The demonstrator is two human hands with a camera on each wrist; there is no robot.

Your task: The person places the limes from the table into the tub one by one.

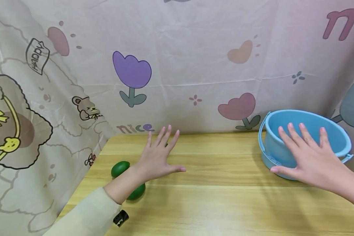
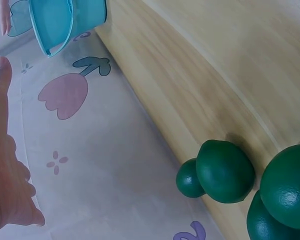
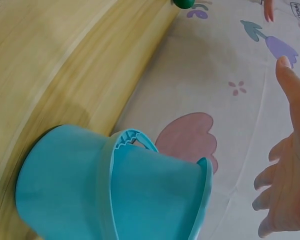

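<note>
My left hand (image 1: 157, 159) is held up with fingers spread and holds nothing. Beneath and beside it on the table lie several glossy green fruits that look like limes; one green fruit (image 1: 120, 169) shows left of the wrist and another green fruit (image 1: 136, 192) is partly hidden by the forearm. The left wrist view shows them grouped, with a rounded green fruit (image 2: 225, 171) near the table's edge. My right hand (image 1: 312, 160), fingers also spread and holding nothing, overlaps the front of a light blue bucket (image 1: 278, 152) in the head view. The bucket stands upright, its handle folded down.
The wooden table (image 1: 212, 203) meets a printed cloth (image 1: 183, 65) with tulips and hearts at its back. Another cloth with cartoon bears (image 1: 20, 127) hangs along the left side. A small black object (image 1: 121, 218) shows at the left sleeve.
</note>
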